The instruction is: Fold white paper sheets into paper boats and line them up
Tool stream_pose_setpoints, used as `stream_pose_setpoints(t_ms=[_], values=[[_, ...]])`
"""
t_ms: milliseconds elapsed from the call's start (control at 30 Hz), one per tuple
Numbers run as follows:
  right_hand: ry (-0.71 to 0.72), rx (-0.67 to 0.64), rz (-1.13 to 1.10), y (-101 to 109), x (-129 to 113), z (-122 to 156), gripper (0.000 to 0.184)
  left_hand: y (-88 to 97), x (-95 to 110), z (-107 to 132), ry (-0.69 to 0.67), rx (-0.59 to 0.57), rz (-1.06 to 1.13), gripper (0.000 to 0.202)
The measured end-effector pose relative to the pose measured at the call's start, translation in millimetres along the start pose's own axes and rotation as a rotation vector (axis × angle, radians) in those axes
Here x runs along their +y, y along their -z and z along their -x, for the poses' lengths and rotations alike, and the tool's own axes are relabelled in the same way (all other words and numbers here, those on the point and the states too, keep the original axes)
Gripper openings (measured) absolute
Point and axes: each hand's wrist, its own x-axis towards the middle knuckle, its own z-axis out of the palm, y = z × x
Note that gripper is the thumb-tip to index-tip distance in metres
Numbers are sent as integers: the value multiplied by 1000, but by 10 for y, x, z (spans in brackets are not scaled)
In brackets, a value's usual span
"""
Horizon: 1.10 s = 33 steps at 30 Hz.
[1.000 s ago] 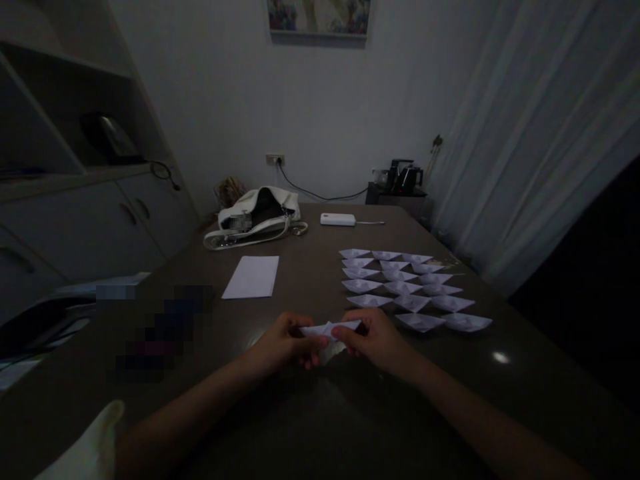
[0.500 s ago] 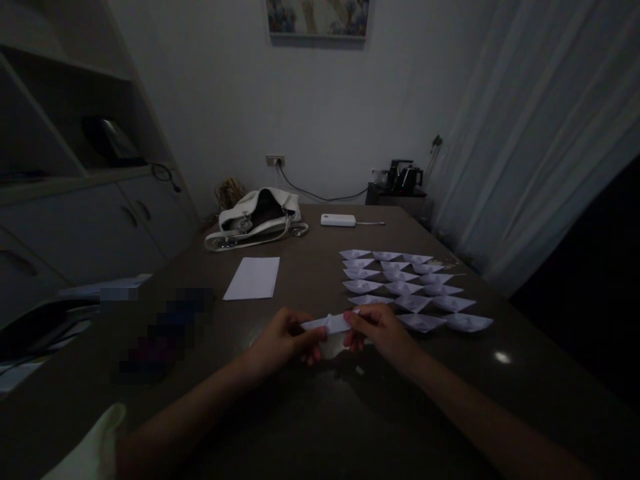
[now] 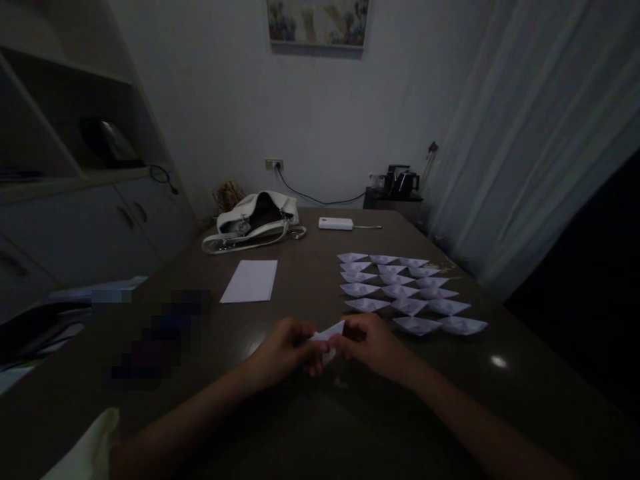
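Note:
Both my hands meet just above the dark table (image 3: 310,427), pinching one small folded white paper piece (image 3: 327,333). My left hand (image 3: 285,350) grips its left end with closed fingers. My right hand (image 3: 370,341) closes on its right end, fingertips almost touching the left hand's. Most of the paper is hidden between the fingers. Just beyond my right hand, several finished paper boats (image 3: 407,293) lie in neat rows.
A flat white sheet (image 3: 250,281) lies ahead on the left. Farther back are a white handbag (image 3: 255,221) and a white power bank (image 3: 335,223) with a cable. A blurred dark patch and papers sit at the left edge. Curtains hang on the right.
My hands have drawn closer together, and the paper, earlier stretched wide between them, now shows as a shorter, more folded piece. The view has tilted slightly.

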Motion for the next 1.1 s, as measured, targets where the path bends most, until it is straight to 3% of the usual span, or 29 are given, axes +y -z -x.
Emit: stream_pose_setpoints(t_ms=[100,333,433,533,667,800,1000,1100], values=[[-20,-8,-43,-16,-28,5,34,3,12,8,13,6,25,37],[-11,-14,-62,97,-71,-23,34,43,-39,-41,56,-145,186,55],[34,49,-58,129,-31,-57,32,63,-92,-75,67,-122,260,52],[13,142,-110,86,41,-88,28,73,-112,-91,31,-13,166,48],[-118,175,-290,-48,151,-106,33,56,-88,-81,-13,109,-21,38],[-173,197,-402,-149,189,-106,41,38,-53,-68,-28,112,-63,33],[-127,251,-215,-156,127,-83,31,4,22,-23,-73,104,-273,31],[-182,250,-306,-155,114,-72,34,-25,28,-10,-110,137,-385,32]])
